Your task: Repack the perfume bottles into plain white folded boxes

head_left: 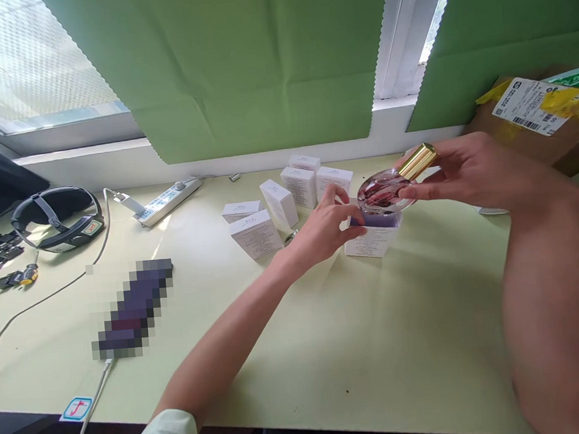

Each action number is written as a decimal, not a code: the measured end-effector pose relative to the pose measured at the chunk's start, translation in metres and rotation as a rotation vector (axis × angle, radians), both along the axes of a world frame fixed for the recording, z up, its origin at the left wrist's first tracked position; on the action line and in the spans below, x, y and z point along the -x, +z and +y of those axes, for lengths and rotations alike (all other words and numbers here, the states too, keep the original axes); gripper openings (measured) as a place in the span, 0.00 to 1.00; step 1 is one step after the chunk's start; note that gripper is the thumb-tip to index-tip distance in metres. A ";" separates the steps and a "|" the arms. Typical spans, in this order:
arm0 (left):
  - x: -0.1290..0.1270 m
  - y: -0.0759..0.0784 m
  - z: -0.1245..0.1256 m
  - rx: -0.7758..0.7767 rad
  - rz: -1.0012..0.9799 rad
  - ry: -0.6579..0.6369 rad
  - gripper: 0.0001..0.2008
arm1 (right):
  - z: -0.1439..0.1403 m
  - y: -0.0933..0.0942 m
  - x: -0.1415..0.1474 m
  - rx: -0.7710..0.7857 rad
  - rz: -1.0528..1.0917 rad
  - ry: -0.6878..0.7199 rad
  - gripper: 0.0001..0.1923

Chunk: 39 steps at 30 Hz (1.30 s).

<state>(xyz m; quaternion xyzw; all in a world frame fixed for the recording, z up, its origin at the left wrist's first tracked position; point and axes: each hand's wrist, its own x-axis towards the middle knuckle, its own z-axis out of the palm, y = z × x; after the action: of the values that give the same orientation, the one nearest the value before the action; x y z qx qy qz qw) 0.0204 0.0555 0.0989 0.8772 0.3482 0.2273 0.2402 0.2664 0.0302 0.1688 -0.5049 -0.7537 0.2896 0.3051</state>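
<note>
- Head view: we take the open white box [374, 236] as our landmark. It stands on the pale green counter [380, 343], with a purple lining showing at its mouth.
- Our left hand [326, 227] rests against the box's left side. Its grip is loosely curled, with the thumb and forefinger touching the box's upper edge.
- Our right hand [471, 172] holds a round pink glass perfume bottle [384, 193] just above the box's mouth. The grip pinches the bottle near its neck.
- The bottle lies tilted. Its gold cap [418, 161] points up and to the right of the box.
- We cannot tell whether the bottle's lower edge touches the box's lining or hangs just clear of it.
- To the left of the box and behind it stand several closed white boxes [278, 204], set near one another.
- Further left of the box, near the wall, lies a white power strip [168, 200].
- Well to the left of the box sits a black headband device [59, 218], with a small screwdriver [26, 273] in front of it.
- To the right of the box and behind it stands a brown cardboard carton [533, 131] with a shipping label.
- Behind the box, green paper sheets [237, 60] cover the window.
</note>
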 end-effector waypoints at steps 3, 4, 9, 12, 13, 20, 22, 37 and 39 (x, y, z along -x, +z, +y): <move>0.002 -0.001 0.004 0.063 0.009 -0.034 0.10 | 0.000 0.001 0.002 0.006 -0.123 0.005 0.20; 0.003 -0.001 0.006 0.082 0.007 -0.032 0.12 | 0.000 0.001 0.003 0.015 -0.162 0.006 0.20; 0.002 -0.003 0.008 0.110 -0.021 0.002 0.14 | 0.004 0.000 0.007 0.067 -0.262 0.011 0.20; 0.002 -0.001 0.008 0.122 -0.021 0.008 0.13 | 0.006 -0.002 0.008 0.067 -0.309 0.044 0.20; 0.002 -0.001 0.008 0.124 -0.018 0.007 0.13 | 0.007 -0.002 0.009 0.063 -0.324 0.055 0.21; 0.002 0.001 0.005 0.126 -0.028 0.005 0.17 | 0.005 -0.002 0.015 -0.002 -0.386 0.063 0.20; 0.002 0.001 0.004 0.133 -0.034 0.006 0.17 | 0.005 -0.001 0.017 -0.014 -0.414 0.054 0.21; 0.002 -0.001 0.004 0.127 -0.032 -0.025 0.18 | 0.010 -0.006 0.022 0.016 -0.450 0.161 0.18; 0.002 -0.001 0.003 0.125 -0.032 -0.028 0.18 | 0.009 -0.006 0.022 0.034 -0.446 0.169 0.18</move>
<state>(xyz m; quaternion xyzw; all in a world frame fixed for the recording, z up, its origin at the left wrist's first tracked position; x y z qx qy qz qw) 0.0186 0.0587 0.0980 0.8614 0.3457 0.2157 0.3034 0.2439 0.0397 0.1630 -0.4967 -0.8369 0.2083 0.0974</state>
